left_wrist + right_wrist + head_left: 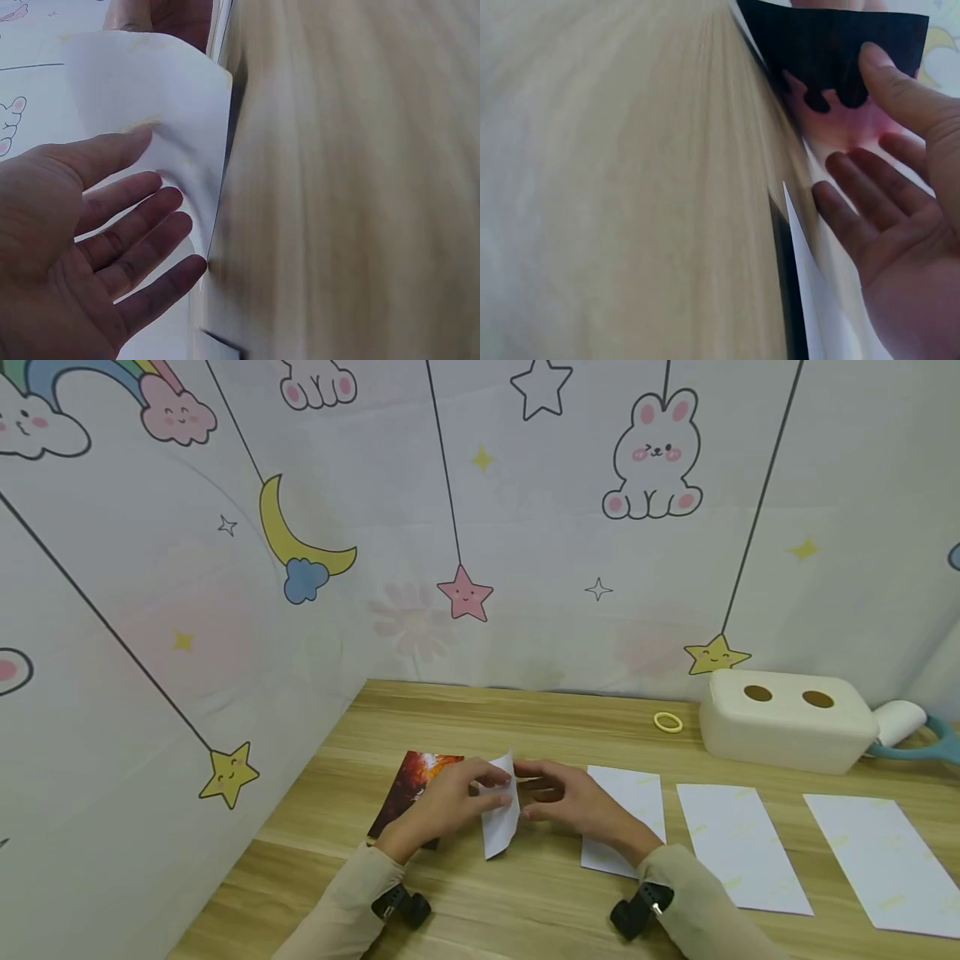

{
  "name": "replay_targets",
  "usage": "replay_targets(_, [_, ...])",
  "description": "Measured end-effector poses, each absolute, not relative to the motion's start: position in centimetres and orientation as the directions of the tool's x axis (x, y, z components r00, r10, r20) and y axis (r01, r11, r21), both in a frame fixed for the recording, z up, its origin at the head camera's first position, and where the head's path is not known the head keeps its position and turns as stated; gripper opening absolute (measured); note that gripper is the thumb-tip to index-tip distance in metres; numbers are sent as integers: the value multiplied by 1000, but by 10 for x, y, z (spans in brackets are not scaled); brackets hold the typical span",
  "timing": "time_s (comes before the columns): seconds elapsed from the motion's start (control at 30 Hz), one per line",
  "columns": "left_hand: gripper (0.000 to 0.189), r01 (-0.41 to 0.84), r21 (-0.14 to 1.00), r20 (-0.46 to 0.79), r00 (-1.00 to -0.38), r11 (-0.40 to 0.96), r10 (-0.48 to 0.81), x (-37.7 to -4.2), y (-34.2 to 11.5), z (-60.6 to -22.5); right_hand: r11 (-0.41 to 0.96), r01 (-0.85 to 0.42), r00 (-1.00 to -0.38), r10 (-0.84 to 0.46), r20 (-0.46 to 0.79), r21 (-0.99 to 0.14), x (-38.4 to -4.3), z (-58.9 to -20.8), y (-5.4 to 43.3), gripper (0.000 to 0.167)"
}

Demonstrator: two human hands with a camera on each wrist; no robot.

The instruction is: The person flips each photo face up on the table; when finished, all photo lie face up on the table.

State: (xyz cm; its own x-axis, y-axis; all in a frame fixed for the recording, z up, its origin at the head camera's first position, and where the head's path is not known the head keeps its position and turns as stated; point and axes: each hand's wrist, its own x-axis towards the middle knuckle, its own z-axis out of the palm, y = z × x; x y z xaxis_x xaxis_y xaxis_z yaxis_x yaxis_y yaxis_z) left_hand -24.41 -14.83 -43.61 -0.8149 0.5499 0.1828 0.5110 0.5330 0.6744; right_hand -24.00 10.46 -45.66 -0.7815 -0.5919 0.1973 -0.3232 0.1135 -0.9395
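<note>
A bent picture card (498, 827) stands upright on edge between my two hands. Its white back (157, 82), with faint yellowish marks, faces my left hand (453, 797). On the other side, its dark and pink printed face (832, 67) is toward my right hand (570, 797). My left thumb and fingertips touch the white back with the fingers fairly straight. The right thumb rests on the printed face, its fingers extended and spread below. Partly behind the left hand lies a card with a dark red, fiery picture (405, 785).
To the right, three white cards lie in a row: a near one (626, 785) partly under the right forearm, a middle one (738, 843) and a far one (888, 860). Behind them are a cream box (787, 727), a yellow ring (667, 722) and a blue-handled tool (922, 747).
</note>
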Motion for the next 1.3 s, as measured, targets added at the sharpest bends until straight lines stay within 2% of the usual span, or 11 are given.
replay_targets(0.33, [27,420,801,187,-852,426,489,-249,-147,-437,152,-345,-817,-535,217,-926,-236,-452,101,70])
replay_targets(0.6, [38,246,951,119,-848,185,516,-251,-149,-435,199,-369,-843,-483,237,-908,-233,-445,98,74])
replay_targets(0.77, [45,134,980,42,-858,144,511,-249,-149,-434,197,-401,-839,-470,273,-895,-234,-446,96,78])
replay_targets(1.0, [51,20,992,-41,-880,123,474,-249,-148,-435,198,-425,-835,-461,299,-883,-233,-446,95,73])
replay_targets(1.3, [51,-6,995,-51,-881,97,470,-247,-147,-433,215,-459,-826,-460,325,-862,-232,-446,93,72])
